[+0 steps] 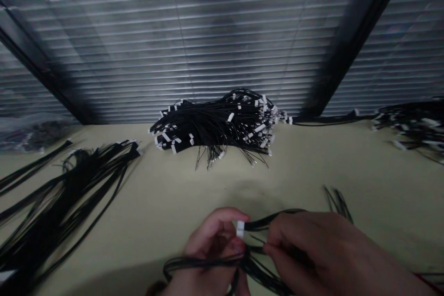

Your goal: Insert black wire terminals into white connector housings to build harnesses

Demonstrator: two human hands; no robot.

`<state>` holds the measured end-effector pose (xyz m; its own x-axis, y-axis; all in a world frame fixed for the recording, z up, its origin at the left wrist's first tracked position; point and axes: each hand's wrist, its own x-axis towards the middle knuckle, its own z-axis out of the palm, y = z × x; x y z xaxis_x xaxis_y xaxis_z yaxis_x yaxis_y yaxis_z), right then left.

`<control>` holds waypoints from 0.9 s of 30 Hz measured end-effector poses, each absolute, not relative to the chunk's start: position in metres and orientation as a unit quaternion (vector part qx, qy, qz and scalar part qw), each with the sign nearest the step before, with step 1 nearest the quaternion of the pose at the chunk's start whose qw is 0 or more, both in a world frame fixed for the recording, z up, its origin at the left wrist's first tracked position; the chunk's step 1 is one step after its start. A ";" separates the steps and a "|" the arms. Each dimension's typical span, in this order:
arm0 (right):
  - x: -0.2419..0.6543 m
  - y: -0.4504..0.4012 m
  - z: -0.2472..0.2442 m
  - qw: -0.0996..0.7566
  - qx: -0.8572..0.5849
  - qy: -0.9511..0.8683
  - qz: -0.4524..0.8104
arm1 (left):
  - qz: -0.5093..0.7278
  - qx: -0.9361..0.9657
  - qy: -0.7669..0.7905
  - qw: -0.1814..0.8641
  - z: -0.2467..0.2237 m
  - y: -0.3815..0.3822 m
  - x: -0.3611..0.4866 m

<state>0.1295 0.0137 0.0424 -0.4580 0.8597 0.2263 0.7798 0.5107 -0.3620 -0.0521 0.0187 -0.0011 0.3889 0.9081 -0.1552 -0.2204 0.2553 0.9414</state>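
Near the front of the table my left hand point(213, 245) grips a small white connector point(240, 228) between thumb and fingers. Black wires point(260, 223) run out of its right side. More black wires point(194, 263) loop across the left palm and hang below it. Just to the right, my right hand point(312, 245) is closed in a pinch on a thin black wire point(256, 239), whose free tip points toward the connector. Whether that tip touches the connector I cannot tell. Wire ends point(340, 203) stick out behind the right hand.
A large pile of black cables with white connectors point(215, 122) lies against the blinds point(215, 46). Long black cables point(69, 199) spread along the left side, with a clear plastic bag point(34, 134) behind them. Another cable pile point(416, 125) sits at the far right of the table point(166, 194).
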 end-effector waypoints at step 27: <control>0.135 0.016 0.052 0.244 -0.466 -0.850 -0.020 | 0.434 0.439 0.406 0.674 -0.004 0.031 -0.046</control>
<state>0.1349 0.0162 0.0522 -0.4468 0.7827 0.4333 0.8022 0.5649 -0.1933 -0.0456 0.0309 -0.0039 0.2933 0.9415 -0.1658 -0.2289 0.2376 0.9440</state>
